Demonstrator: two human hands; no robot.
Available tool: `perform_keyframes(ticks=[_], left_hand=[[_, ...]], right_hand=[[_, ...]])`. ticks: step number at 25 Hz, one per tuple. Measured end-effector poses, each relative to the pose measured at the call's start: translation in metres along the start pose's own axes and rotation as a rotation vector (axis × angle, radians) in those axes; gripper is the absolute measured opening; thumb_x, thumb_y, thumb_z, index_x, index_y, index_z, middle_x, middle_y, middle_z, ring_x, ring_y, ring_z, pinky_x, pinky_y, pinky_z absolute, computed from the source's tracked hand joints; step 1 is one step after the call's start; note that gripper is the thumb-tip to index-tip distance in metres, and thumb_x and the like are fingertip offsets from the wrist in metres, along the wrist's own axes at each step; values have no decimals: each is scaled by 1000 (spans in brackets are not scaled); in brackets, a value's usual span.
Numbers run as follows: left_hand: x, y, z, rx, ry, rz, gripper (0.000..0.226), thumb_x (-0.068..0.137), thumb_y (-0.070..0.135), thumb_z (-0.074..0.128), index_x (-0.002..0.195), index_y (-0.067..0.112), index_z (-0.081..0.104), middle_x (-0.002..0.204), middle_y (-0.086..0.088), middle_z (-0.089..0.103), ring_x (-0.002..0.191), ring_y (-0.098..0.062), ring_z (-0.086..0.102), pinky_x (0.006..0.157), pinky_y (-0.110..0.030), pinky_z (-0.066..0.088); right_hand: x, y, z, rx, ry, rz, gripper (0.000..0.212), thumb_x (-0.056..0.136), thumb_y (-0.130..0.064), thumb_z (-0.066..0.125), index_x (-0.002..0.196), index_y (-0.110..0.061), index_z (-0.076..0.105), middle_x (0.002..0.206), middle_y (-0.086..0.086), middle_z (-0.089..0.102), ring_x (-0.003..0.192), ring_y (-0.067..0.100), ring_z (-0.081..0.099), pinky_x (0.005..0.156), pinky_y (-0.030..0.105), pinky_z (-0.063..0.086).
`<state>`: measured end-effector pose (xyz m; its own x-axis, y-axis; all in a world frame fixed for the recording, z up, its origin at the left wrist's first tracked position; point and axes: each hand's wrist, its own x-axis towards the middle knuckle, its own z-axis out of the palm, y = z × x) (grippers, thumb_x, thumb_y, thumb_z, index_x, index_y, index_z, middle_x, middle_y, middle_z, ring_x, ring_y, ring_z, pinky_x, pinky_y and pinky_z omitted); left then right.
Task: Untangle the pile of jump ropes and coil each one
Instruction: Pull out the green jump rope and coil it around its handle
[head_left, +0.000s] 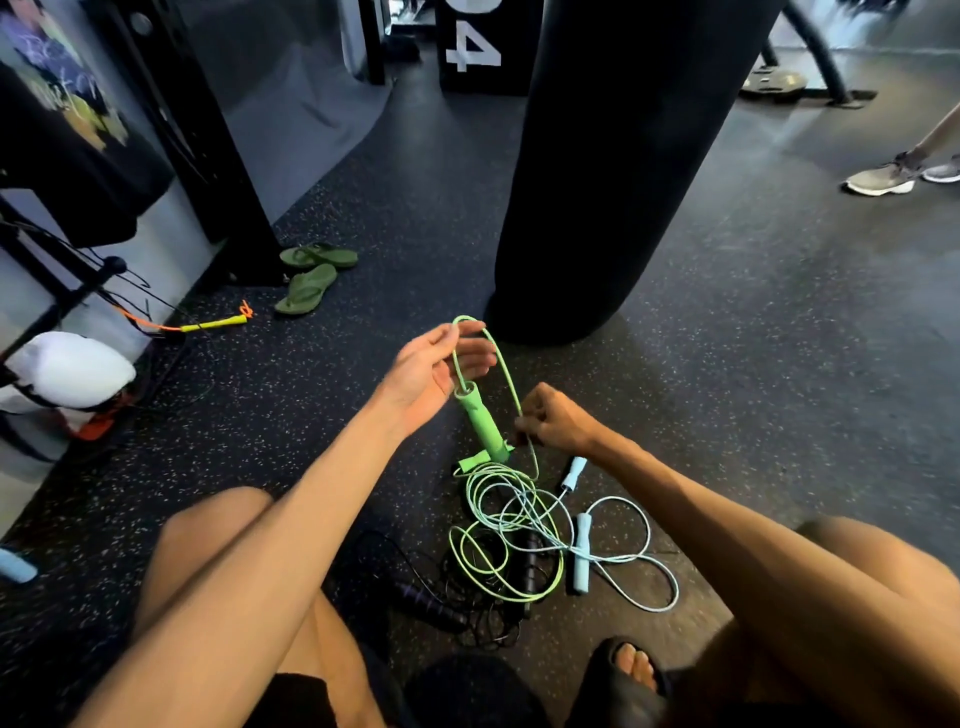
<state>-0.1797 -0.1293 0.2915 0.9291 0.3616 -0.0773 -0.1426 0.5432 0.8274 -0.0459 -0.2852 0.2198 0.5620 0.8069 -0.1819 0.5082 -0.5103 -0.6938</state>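
Observation:
My left hand (434, 366) is raised above the pile, its fingers pinching the top of a loop of the green jump rope (506, 371). One green handle (480, 421) hangs from that loop; a second green handle (474, 460) lies on the floor below it. My right hand (553, 421) is closed around the same green cord lower down. The tangled pile (511, 540) lies between my knees: green cord, a light blue rope (644, 525) with two blue handles (582, 551), and a black rope with dark purple handles (423, 603).
A black punching bag (618, 166) hangs just beyond the pile. Green flip-flops (311, 275) and a yellow-handled orange rope (213, 325) lie to the left by a black rack. A white bag (67, 371) sits far left. Another person's shoes (883, 179) stand at right.

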Motion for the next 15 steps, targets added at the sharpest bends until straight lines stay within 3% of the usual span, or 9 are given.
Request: perform_keyframes(ticks=[2,5,7,9,12,15], left_hand=[[5,4,-4,-99,10,71,27,103,9,33,109,-4,56,103,-23,71,97,-33,70,88,-38,57],[11,6,-12,-101,66,162,26,103,7,37,113,-9,55,120,-31,62,114,-41,62,99,-45,50],[13,4,-18,-35,129,201,25,102,6,40,113,-10,56,120,-32,62,113,-40,62,98,-44,51],[15,2,-23,114,198,245,26,102,6,43,112,-13,57,116,-32,64,108,-39,65,94,-43,54],[15,-6,-23,394,258,259,26,100,6,47,109,-15,60,107,-31,67,97,-36,70,86,-39,58],[9,-12,-20,603,183,184,22,100,7,50,108,-6,65,93,-23,72,80,-26,74,74,-30,60]], right_hand=[[-3,1,5,-35,-109,-24,18,90,-11,65,96,5,59,53,-17,64,52,-6,58,55,15,42],[-12,-7,11,-43,-73,-71,11,88,-11,67,90,-10,56,63,-10,68,53,-5,60,57,21,47],[-18,-16,12,-57,-24,-148,13,89,-11,66,87,-16,54,74,-3,71,63,8,66,62,28,53],[-20,-25,11,-104,41,-278,7,90,-12,64,88,-15,57,79,-1,67,69,15,61,66,31,50],[-19,-40,4,-135,140,-484,4,94,-12,56,91,-12,59,83,-1,58,74,13,53,69,29,43],[-20,-53,-5,-144,217,-581,9,98,-15,49,96,-14,58,84,-7,53,74,10,50,69,27,42]])
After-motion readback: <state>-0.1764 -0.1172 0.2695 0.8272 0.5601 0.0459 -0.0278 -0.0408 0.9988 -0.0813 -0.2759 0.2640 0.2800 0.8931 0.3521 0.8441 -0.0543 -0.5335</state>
